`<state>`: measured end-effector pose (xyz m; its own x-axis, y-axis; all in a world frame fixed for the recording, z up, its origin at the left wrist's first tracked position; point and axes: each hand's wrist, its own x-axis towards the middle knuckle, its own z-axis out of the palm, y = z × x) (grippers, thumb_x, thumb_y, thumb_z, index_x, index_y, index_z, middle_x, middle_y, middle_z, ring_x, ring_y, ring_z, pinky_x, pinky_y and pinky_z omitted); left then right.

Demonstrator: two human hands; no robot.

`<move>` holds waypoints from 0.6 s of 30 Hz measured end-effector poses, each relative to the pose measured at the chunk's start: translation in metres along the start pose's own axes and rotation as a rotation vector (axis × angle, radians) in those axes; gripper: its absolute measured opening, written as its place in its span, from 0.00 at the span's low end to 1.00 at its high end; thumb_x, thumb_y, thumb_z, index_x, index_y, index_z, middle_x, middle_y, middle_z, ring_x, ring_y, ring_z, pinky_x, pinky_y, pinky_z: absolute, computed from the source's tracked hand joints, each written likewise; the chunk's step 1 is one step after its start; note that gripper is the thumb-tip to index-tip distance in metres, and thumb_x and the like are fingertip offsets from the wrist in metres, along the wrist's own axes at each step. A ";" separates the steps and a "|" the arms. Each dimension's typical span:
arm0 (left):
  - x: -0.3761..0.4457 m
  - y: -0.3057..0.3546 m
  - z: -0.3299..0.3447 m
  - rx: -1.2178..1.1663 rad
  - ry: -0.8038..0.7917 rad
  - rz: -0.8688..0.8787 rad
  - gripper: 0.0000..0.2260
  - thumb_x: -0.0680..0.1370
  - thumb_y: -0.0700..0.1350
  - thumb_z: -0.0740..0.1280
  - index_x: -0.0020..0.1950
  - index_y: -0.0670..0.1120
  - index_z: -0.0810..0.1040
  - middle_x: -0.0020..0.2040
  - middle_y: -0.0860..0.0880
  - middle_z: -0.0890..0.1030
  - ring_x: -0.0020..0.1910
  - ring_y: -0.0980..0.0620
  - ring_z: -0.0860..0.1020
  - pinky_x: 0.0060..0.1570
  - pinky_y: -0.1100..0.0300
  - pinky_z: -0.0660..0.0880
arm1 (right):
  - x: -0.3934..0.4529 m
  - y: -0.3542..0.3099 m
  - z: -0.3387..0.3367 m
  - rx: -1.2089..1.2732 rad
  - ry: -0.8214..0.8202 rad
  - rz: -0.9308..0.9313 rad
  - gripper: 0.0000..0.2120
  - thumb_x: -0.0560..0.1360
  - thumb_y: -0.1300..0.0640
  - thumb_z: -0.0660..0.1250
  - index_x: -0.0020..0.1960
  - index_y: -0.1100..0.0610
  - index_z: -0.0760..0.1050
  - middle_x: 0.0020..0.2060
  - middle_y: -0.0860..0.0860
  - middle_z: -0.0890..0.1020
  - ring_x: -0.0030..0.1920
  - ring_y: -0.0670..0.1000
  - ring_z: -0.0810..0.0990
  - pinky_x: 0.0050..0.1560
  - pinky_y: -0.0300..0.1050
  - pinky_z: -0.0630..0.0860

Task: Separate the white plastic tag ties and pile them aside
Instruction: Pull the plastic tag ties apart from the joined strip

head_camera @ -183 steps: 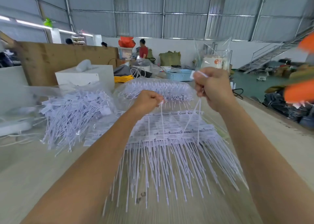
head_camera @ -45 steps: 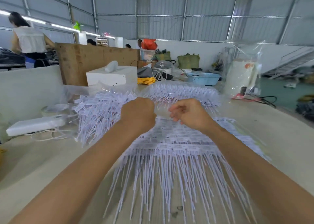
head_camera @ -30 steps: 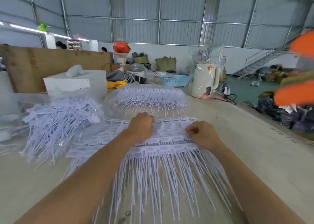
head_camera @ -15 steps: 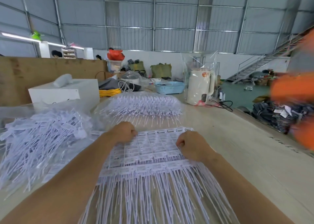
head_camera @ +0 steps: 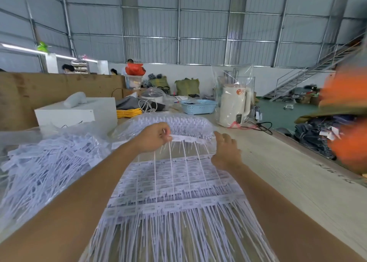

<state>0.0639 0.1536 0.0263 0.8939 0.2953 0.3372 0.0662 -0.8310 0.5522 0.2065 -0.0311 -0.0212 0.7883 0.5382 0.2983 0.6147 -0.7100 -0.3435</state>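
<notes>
tag ties [head_camera: 174, 184]: white, with faint grey print on the tag heads. loose pile [head_camera: 49, 162] at left: same white. surface [head_camera: 297, 182]: pale beige. basket [head_camera: 199, 106] far: light blue, perforated pattern. cable coil [head_camera: 129, 113]: yellow. kettle [head_camera: 233, 107]: cream, orange-red logo. wall panels [head_camera: 198, 23]: grey corrugated. board [head_camera: 59, 88] far left: brown.

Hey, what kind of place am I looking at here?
Probably a garment or packing warehouse: corrugated metal walls, a long worktable heaped with white tag ties, and piled clothing off to the right.
</notes>
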 end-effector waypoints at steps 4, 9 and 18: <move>-0.004 0.031 -0.023 -0.021 0.028 0.092 0.05 0.78 0.41 0.65 0.43 0.45 0.71 0.33 0.49 0.74 0.31 0.53 0.71 0.40 0.60 0.69 | 0.008 0.012 -0.016 0.192 -0.042 -0.049 0.34 0.74 0.65 0.63 0.76 0.49 0.55 0.72 0.53 0.64 0.70 0.58 0.64 0.68 0.60 0.65; -0.007 0.062 -0.049 -0.027 0.019 0.059 0.04 0.78 0.42 0.65 0.46 0.42 0.75 0.34 0.51 0.75 0.28 0.62 0.71 0.29 0.73 0.68 | 0.014 0.010 -0.048 0.157 0.141 -0.184 0.14 0.74 0.67 0.61 0.60 0.65 0.73 0.52 0.60 0.75 0.50 0.58 0.74 0.49 0.45 0.72; -0.030 0.054 -0.052 -0.040 -0.062 -0.112 0.03 0.77 0.42 0.67 0.45 0.43 0.76 0.31 0.50 0.75 0.29 0.56 0.70 0.27 0.66 0.65 | -0.008 -0.001 -0.093 0.070 0.402 -0.282 0.10 0.71 0.59 0.67 0.50 0.61 0.78 0.43 0.56 0.78 0.48 0.58 0.74 0.48 0.51 0.73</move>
<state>0.0173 0.1247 0.0857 0.9078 0.3542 0.2245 0.1502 -0.7745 0.6145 0.1972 -0.0765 0.0595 0.5270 0.4775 0.7030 0.8136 -0.5225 -0.2550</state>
